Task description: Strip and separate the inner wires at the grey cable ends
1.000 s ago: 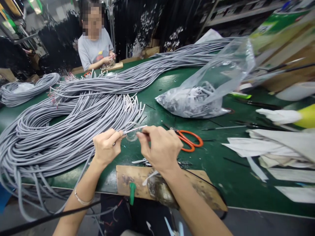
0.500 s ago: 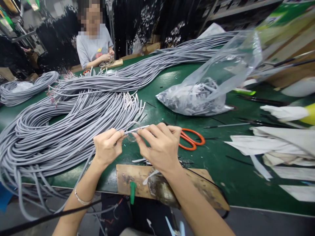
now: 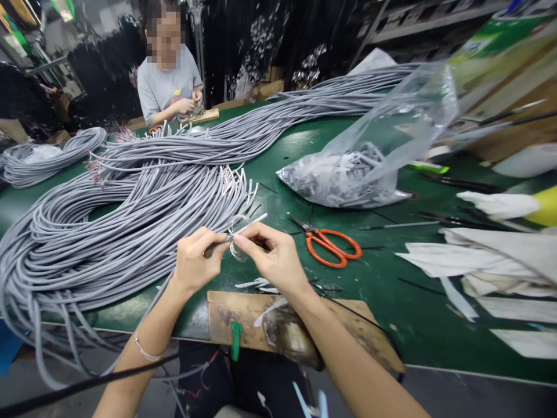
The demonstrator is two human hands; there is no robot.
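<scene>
Two hands pinch one grey cable end above the near edge of the green surface.

Many grey cables [image 3: 108, 215] lie heaped over the left half of the surface [image 3: 391, 290], their cut ends fanned toward the middle. Left hand [image 3: 195, 264] has its grip shut on the cable end [image 3: 243, 226], thumb and forefinger pressed together around it; right hand [image 3: 274, 258] meets it fingertip to fingertip, its grip also closed on the same white-tipped end, which slants up and away. Just below them a worn wooden board [image 3: 243, 319] overhangs the near edge. Orange-handled scissors [image 3: 333, 245] lie just right of the hands, a clear plastic bag [image 3: 361, 168] of grey offcuts sits beyond them, and white paper strips [image 3: 478, 261] cover the right edge. At the far left corner another person [image 3: 167, 87] works.
</scene>
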